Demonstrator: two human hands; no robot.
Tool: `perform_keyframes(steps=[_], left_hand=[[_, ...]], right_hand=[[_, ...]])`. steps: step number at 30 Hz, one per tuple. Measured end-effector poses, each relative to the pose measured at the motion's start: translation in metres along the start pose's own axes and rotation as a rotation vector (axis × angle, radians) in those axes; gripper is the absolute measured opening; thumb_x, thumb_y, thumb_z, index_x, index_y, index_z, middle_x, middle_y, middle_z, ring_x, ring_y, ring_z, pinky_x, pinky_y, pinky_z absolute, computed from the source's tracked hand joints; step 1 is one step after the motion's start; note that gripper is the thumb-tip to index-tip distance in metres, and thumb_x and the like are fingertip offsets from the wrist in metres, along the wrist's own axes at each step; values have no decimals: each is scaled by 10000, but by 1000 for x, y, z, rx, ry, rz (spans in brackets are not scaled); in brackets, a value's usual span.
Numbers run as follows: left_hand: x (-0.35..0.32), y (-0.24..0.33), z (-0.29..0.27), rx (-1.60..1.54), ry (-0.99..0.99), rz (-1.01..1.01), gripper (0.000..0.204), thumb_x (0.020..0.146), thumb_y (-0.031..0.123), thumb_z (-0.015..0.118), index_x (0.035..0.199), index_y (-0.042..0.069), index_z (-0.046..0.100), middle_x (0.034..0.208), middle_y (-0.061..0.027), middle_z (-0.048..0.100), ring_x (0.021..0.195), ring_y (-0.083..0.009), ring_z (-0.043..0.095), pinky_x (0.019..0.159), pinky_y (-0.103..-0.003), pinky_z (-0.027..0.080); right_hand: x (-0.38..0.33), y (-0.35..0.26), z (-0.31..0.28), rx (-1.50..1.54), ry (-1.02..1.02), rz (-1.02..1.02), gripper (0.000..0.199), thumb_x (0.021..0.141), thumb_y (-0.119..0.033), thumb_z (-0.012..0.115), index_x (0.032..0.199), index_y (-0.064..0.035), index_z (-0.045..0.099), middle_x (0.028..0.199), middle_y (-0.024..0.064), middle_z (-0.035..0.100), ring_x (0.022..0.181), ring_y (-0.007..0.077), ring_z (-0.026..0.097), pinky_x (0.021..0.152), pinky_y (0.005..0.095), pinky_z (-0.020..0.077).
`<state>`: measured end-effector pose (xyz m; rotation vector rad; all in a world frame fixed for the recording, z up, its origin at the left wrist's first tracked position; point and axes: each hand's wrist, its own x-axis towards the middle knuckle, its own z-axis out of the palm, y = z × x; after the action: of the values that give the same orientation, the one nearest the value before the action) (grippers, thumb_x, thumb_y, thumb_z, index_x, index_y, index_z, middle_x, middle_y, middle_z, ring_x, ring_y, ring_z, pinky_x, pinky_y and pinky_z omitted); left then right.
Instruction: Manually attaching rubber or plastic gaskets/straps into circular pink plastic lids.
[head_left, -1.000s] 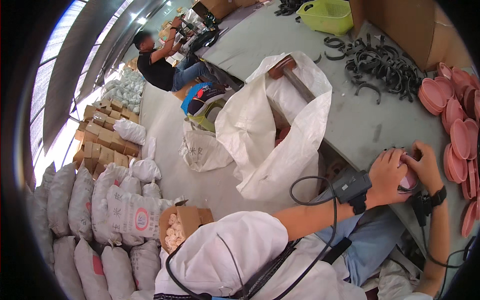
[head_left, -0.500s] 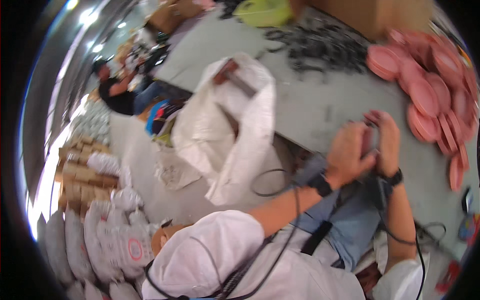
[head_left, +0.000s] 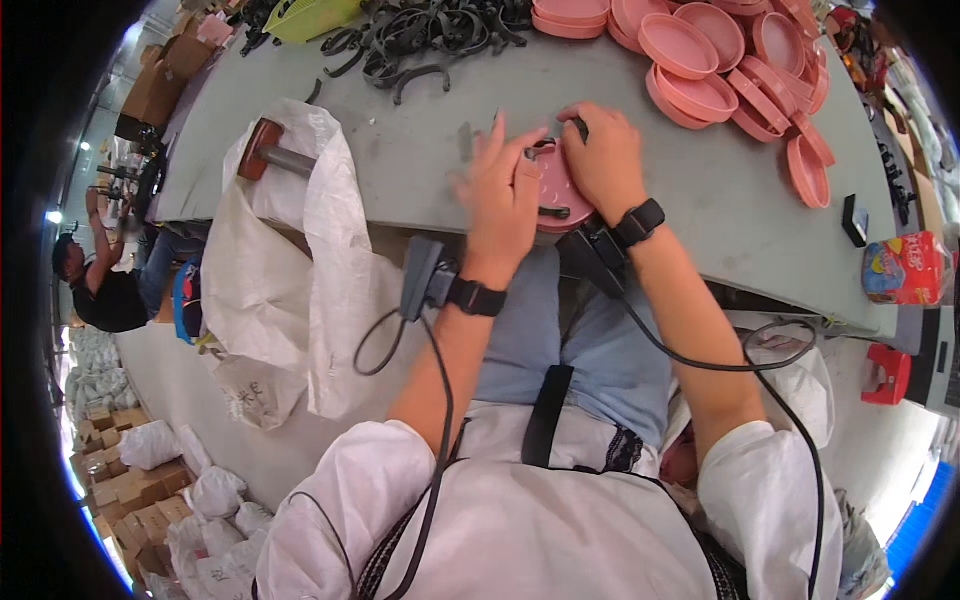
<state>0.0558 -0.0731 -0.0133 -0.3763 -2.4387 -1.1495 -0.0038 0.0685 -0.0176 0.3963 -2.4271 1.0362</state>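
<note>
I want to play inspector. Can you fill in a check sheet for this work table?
Surface: grey table, mostly bare near its front edge.
Job's things: pink lid at the front edge, black clip on it.
Clutter: pink lids pile, black clips heap, white sack, red packet.
Grips: left hand and right hand both on the lid.
Cables: black wires from wrist bands.
Surroundings: seated person, boxes, sacks.
</note>
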Motion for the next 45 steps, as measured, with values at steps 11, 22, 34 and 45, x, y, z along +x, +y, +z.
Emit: perform_keyframes(steps=[11, 22, 34, 45], left_hand=[[-18, 15, -26, 240, -146, -126, 745, 733, 461, 686, 1383, 198, 433, 1399, -79, 468, 1343, -351, 344, 1061, -647, 124], [-22, 5, -46, -339, 233, -33, 827, 651, 189, 785, 1363, 18, 400, 1301, -138, 526, 1222, -277, 485, 1035, -370, 359], [-119, -97, -228, 353, 726, -468, 728, 782, 247, 707, 1383, 28, 360, 1379, -189, 429, 1245, -315, 456, 1013, -414, 381], [-115, -104, -200, 550, 646, -437, 388, 817, 114, 616, 1196, 58, 552, 1274, -191, 514, 1211, -361, 466, 1027, -412, 351]], right_hand=[[19, 40, -56, -532, 515, 7, 372, 756, -237, 676, 1082, -64, 627, 1164, 115, 613, 1182, 298, 481, 953, 488, 351], [54, 57, -110, -154, -100, 191, 240, 790, -137, 708, 918, 52, 632, 770, 77, 640, 706, 161, 641, 646, 258, 499], [49, -12, -84, 612, 212, 280, 271, 922, -293, 613, 943, -25, 644, 880, 3, 638, 798, 123, 565, 724, 265, 457], [54, -35, 21, -99, -82, -223, 256, 826, -127, 601, 1073, -61, 612, 1061, 145, 607, 943, 315, 584, 801, 391, 475]])
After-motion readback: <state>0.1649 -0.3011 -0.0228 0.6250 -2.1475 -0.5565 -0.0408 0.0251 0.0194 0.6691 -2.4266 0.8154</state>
